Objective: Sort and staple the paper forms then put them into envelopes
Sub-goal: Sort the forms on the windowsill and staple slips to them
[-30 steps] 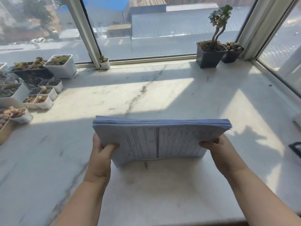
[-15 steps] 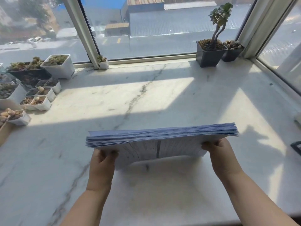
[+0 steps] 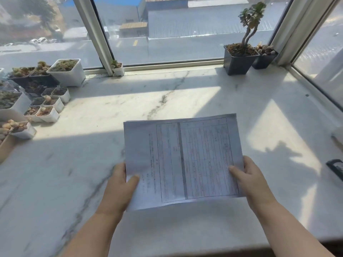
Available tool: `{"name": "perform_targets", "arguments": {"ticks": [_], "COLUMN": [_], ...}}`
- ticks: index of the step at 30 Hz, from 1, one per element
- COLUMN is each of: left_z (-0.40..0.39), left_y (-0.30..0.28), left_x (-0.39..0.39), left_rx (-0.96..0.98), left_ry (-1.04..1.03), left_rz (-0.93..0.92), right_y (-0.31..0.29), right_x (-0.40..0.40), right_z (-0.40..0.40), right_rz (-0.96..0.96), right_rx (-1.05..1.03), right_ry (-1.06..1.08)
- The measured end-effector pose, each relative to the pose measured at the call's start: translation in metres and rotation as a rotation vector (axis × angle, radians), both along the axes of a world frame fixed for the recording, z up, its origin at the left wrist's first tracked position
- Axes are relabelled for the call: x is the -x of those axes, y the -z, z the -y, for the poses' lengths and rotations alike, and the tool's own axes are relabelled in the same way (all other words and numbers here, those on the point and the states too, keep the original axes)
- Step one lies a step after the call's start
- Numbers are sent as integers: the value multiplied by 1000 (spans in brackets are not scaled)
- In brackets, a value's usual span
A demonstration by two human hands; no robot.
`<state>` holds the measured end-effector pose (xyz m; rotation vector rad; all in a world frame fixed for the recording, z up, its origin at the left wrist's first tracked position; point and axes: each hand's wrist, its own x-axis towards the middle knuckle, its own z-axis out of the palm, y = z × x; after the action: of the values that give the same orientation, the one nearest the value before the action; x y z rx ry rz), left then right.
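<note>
Since a sec ago the stack of pale-blue printed paper forms (image 3: 182,160) has tipped from edge-on to flat, w/ the ruled table on the top sheet now facing up. It sits low over the white grey-veined marble windowsill (image 3: 92,164), near the front edge — whether it rests on the stone or hovers just above, can't tell.

Left hand (image 3: 118,190) pinches the near-left corner: thumb (image 3: 134,179) pressed on top, other fingers hidden under the sheets. Right hand (image 3: 250,182) does the same at the right edge, thumb on top, rest underneath. Both grips closed on paper, not spread.

To do it well, prob. keep edges squared, lower the stack evenly, let go both sides together so sheets don't fan out — then sort.
</note>
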<state>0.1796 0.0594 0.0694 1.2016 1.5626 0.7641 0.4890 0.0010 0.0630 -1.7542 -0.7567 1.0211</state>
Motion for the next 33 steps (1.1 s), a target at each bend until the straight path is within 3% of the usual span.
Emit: {"name": "perform_targets", "arguments": {"ticks": [5,14,18,21,24,28,31,33], "left_z": [9,8,15,25,24,12,24,46], "left_y": [20,33,40,46,44,10,-25,-54], "left_x": [-18,-72,-79,-80,-81,-100,-120,-133], "left_rx": [181,227,74,-228,-367,-215,-114,-53], "left_ry": [48,52,88,237,494,640,643,674], "left_rz": [-27,-148,-426,-807,-1017,-1147,-1078,-1038], "right_y": [13,25,27,29,28,11,-19,-43], "right_x": [-18,-54,-51,-46,-44,-46,-44,-43], "right_z": [10,7,12,19,22,24,43,63], "right_rz": [140,265,523,787,785,916,947,857], "right_rx": [229,421,418,447,455,531,496,467], "right_ry": [-18,5,-55,-117,-167,-391,-545,-567]}}
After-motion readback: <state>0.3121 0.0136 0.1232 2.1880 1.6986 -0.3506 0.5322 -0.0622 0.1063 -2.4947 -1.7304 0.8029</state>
